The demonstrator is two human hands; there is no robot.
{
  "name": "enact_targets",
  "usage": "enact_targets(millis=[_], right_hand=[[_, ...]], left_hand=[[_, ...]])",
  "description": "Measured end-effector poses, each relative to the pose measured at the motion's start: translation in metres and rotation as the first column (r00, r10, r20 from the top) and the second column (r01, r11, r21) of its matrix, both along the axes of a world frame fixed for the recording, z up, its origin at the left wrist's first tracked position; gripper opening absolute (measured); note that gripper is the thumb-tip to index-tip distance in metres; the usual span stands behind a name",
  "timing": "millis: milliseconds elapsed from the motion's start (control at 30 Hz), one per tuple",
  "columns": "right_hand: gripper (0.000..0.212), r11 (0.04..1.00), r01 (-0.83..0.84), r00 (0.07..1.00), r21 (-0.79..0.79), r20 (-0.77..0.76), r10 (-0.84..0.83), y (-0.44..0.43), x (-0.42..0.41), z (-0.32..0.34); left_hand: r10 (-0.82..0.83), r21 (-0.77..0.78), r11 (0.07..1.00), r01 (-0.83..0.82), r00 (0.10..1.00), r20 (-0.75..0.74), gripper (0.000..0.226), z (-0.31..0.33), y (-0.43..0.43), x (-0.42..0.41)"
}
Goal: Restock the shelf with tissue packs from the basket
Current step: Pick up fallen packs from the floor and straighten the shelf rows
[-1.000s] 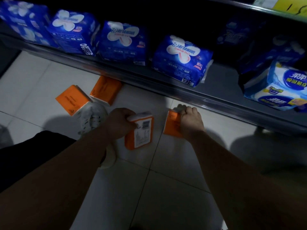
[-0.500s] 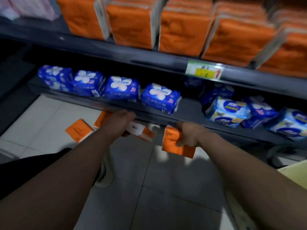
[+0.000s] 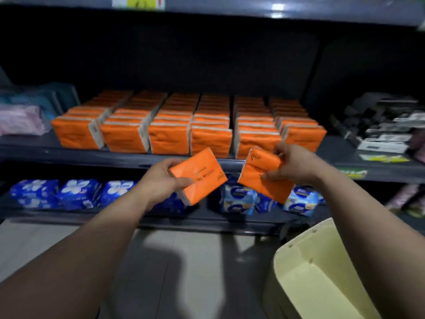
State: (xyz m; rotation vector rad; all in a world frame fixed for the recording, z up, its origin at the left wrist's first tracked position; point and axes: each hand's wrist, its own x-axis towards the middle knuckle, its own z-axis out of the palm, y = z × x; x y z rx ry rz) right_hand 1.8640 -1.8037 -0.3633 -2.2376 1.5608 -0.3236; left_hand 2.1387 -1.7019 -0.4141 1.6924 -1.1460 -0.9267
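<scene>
My left hand [image 3: 161, 178] grips an orange tissue pack [image 3: 202, 174] by its left end, held in the air in front of the shelf edge. A second orange tissue pack [image 3: 261, 173] is gripped by my right hand [image 3: 292, 164] at its right side, tilted. Both packs hang just below and in front of the middle shelf [image 3: 115, 156], which carries several rows of the same orange packs [image 3: 167, 137]. The pale yellow basket [image 3: 299, 261] stands at the lower right, under my right forearm; its inside is only partly in view.
Blue tissue packs [image 3: 78, 194] line the lower shelf. Pink and blue soft packs [image 3: 20, 118] lie at the left of the middle shelf, dark boxes [image 3: 386, 125] at its right. An upper shelf edge with a yellow price tag [image 3: 138, 2] runs overhead. Tiled floor lies below.
Both hands have lifted their orange packs from the floor up to the height of the middle shelf. The view has tilted upward, so the orange rows and the basket are now in sight.
</scene>
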Motion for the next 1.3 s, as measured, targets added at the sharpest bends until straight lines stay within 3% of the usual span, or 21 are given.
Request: enact_targets(millis=[233, 433, 600, 967, 1200, 1300], right_hand=[[0.037, 0.943, 0.286, 0.954, -0.172, 0.139, -0.265, -0.040, -0.069, 0.030], [0.035, 0.881, 0.434, 0.890, -0.187, 0.242, -0.387, -0.075, -0.111, 0.036], [0.037, 0.889, 0.440, 0.877, -0.126, 0.276, -0.394, -0.088, -0.135, 0.026], [0.040, 0.907, 0.369, 0.906, -0.202, 0.294, -0.303, -0.093, -0.138, -0.001], [0.043, 0.926, 0.287, 0.924, -0.244, 0.326, -0.201, -0.120, -0.101, -0.024], [0.046, 0.919, 0.290, 0.928, -0.268, 0.314, -0.202, -0.130, -0.091, -0.032]], left_hand=[[-0.125, -0.122, 0.984, 0.131, 0.990, 0.058, 0.043, 0.045, -0.062, -0.058], [-0.196, -0.189, 0.956, 0.225, 0.967, 0.162, 0.037, 0.067, -0.123, -0.104], [-0.184, -0.189, 0.957, 0.221, 0.963, 0.196, 0.041, 0.077, -0.156, -0.136], [-0.136, -0.202, 0.962, 0.186, 0.962, 0.238, 0.093, 0.079, -0.183, -0.169], [-0.040, -0.272, 0.958, 0.091, 0.981, 0.187, 0.080, 0.082, -0.181, -0.152], [-0.002, -0.315, 0.947, 0.057, 0.985, 0.172, 0.060, 0.080, -0.187, -0.142]])
